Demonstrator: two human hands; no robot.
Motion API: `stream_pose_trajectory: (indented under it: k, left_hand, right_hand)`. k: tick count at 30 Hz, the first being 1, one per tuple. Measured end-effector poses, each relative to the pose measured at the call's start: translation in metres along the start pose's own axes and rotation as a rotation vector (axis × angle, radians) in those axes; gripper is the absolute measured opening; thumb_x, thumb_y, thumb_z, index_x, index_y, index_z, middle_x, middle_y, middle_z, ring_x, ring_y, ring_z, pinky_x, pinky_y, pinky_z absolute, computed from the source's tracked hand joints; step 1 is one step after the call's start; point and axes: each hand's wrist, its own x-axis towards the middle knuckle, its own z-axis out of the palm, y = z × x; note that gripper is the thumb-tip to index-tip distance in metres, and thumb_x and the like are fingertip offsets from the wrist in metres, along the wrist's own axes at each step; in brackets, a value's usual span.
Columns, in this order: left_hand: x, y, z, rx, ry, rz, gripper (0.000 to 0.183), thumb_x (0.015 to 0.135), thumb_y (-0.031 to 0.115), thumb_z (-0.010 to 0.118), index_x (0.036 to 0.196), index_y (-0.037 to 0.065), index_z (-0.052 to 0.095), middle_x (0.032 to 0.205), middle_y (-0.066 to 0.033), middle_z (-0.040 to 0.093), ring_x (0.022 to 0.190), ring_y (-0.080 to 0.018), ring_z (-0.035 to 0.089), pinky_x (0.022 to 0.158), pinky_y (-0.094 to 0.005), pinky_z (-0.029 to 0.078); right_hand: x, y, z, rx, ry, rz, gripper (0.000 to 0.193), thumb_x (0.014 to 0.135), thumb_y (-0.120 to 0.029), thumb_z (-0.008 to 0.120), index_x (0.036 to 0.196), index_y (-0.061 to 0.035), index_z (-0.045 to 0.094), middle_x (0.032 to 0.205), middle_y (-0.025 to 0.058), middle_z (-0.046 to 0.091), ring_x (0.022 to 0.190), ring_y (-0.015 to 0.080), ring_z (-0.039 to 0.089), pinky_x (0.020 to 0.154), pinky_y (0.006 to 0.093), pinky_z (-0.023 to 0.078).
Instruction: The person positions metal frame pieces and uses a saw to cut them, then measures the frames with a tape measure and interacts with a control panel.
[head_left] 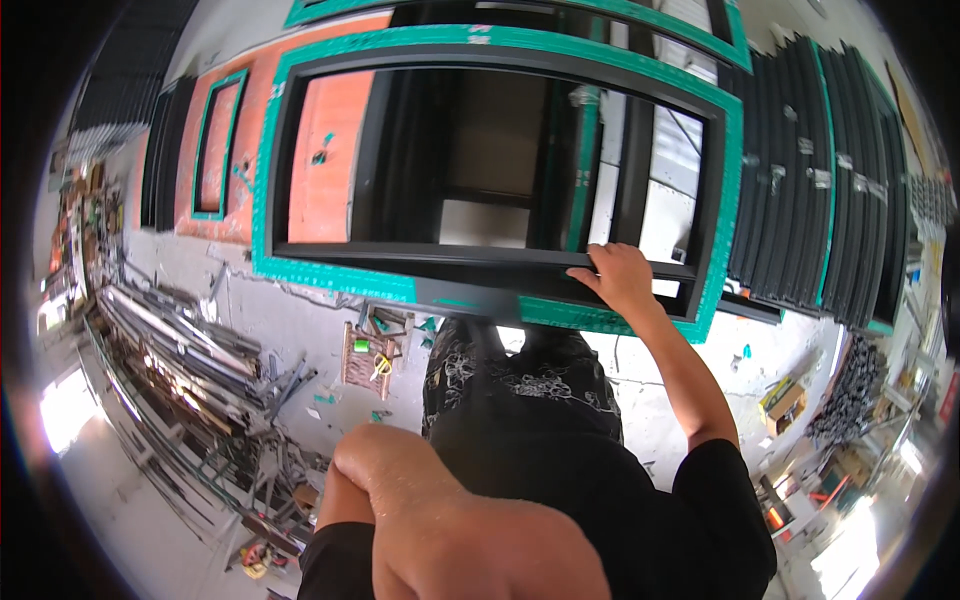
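Observation:
A large dark grey window frame [480,262], edged with green protective film, stands tilted before me. A strip of film is absent from its near edge, baring the metal. My right hand [622,278] is closed over the near rail, right of the middle, thumb and fingers on the bar. My left arm is bent back toward me. My left hand [490,555] looms large at the lower edge, close to the camera and apart from the frame. Its fingers are hidden.
More green-edged frames [730,30] stand behind. Dark frames [800,180] are stacked at right. A small green frame [217,145] leans on an orange board [245,210]. A low stool-like piece [358,368] carries yellow-handled scissors [381,365]. Metal profiles [180,330] lie left; a box [785,405] sits right.

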Motion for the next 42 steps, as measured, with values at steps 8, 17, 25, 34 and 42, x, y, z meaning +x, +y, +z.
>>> stream_pose_trajectory:
  k: [8, 17, 25, 34, 42]
  left_hand:
    - [0.004, -0.024, -0.021, -0.294, -0.443, -0.372, 0.010, 0.088, 0.007, 0.056, 0.086, 0.004, 0.066, 0.059, -0.0055, 0.045, 0.043, -0.0166, 0.043, 0.038, -0.0292, 0.027]
    - [0.035, -0.070, -0.014, -0.297, -0.579, -0.558, 0.012, 0.087, 0.002, 0.055, 0.094, 0.002, 0.064, 0.061, -0.0058, 0.047, 0.044, -0.0167, 0.044, 0.039, -0.0301, 0.027]
    - [0.038, -0.097, -0.008, -0.317, -0.553, -0.649, 0.011, 0.087, 0.004, 0.057, 0.094, 0.002, 0.065, 0.067, -0.0081, 0.052, 0.046, -0.0186, 0.047, 0.040, -0.0319, 0.029]
    - [0.023, -0.080, -0.064, 0.885, -0.253, -1.146, 0.025, 0.083, 0.012, 0.061, 0.107, 0.002, 0.061, 0.099, -0.0147, 0.063, 0.091, -0.0283, 0.061, 0.081, -0.0424, 0.047]
    - [-0.088, -0.081, -0.264, 2.480, -0.261, -0.418, 0.047, 0.086, 0.023, 0.055, 0.126, 0.001, 0.047, 0.123, -0.0163, 0.050, 0.124, -0.0352, 0.039, 0.106, -0.0472, 0.027]
  right_hand:
    - [-0.004, 0.004, 0.004, 0.097, 0.055, 0.003, 0.044, 0.073, -0.051, 0.067, 0.067, -0.0085, 0.055, 0.059, 0.0077, 0.055, 0.061, 0.0292, 0.058, 0.055, 0.0400, 0.044]
    - [-0.010, 0.007, 0.014, 0.139, 0.069, 0.043, 0.046, 0.074, -0.054, 0.064, 0.070, -0.0088, 0.059, 0.062, 0.0041, 0.056, 0.063, 0.0237, 0.057, 0.059, 0.0360, 0.042]
    - [-0.008, 0.011, 0.011, 0.206, 0.025, 0.031, 0.043, 0.073, -0.053, 0.066, 0.077, -0.0094, 0.062, 0.068, 0.0043, 0.060, 0.068, 0.0245, 0.059, 0.062, 0.0371, 0.044]
    - [-0.023, 0.052, -0.013, 0.245, -0.299, 0.153, 0.056, 0.070, -0.062, 0.064, 0.079, -0.0064, 0.064, 0.062, 0.0078, 0.060, 0.065, 0.0281, 0.064, 0.058, 0.0394, 0.049]
    - [-0.019, 0.047, -0.010, 0.261, -0.241, 0.126, 0.052, 0.071, -0.062, 0.062, 0.075, -0.0099, 0.062, 0.063, 0.0070, 0.060, 0.066, 0.0286, 0.062, 0.059, 0.0405, 0.049]
